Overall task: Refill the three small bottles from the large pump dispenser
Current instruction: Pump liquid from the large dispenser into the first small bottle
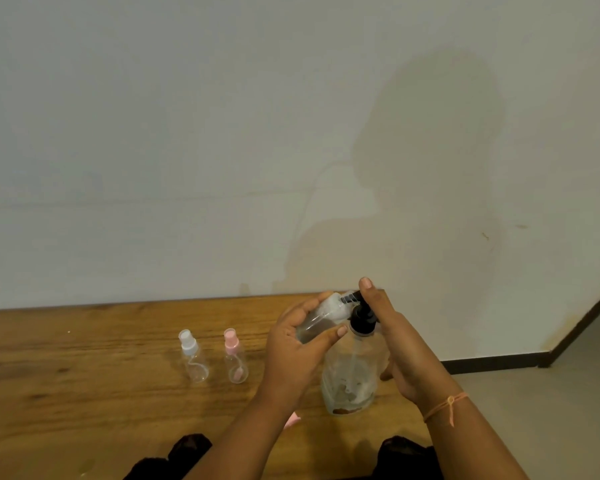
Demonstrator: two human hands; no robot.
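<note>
The left hand (291, 351) is gripping a small clear bottle (321, 320), its fingers (329, 334) curling round it and tilting its mouth up against the black nozzle of the large pump dispenser (352, 372). The dispenser is standing on the table (84, 358). The right hand (399, 344) is lying with straight, released fingers over the black pump head (361, 317). Left of the hands, a white-capped bottle (193, 358) and a pink-capped bottle (235, 358) are standing near each other on the table.
</note>
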